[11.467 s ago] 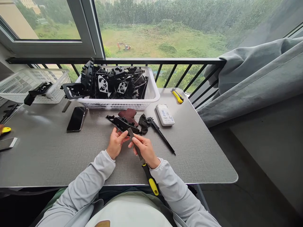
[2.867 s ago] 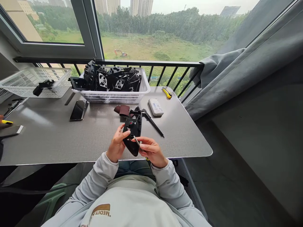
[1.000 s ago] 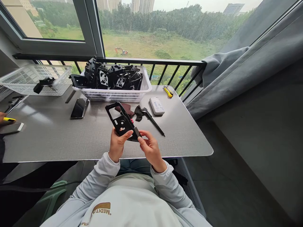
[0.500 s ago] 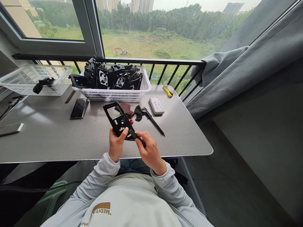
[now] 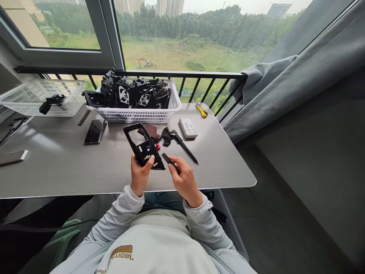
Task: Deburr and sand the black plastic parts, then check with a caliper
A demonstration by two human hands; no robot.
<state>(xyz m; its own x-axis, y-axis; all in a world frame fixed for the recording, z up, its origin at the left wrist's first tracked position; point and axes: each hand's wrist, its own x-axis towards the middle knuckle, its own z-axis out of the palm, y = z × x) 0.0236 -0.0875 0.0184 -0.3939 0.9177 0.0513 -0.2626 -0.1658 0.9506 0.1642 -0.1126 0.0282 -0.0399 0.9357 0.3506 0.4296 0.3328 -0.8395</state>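
Observation:
My left hand grips the lower end of a black plastic frame, which has a large opening at its far end and small cutouts near my thumb. Tilted, the frame is held above the near part of the table. In my right hand is a flat dark strip, pinched between thumb and fingers; its exact kind is unclear. The strip's tip is just right of the frame, with a small gap between them. Beyond the frame lie dark red scraps, a small red piece and a black caliper.
A white basket full of black plastic parts stands at the back. Another white basket is at the left. Phones, a white box and a yellow utility knife lie on the grey table.
My right hand has drawn the dark strip away from the frame, to the right, leaving a gap. My left hand holds the frame almost unmoved.

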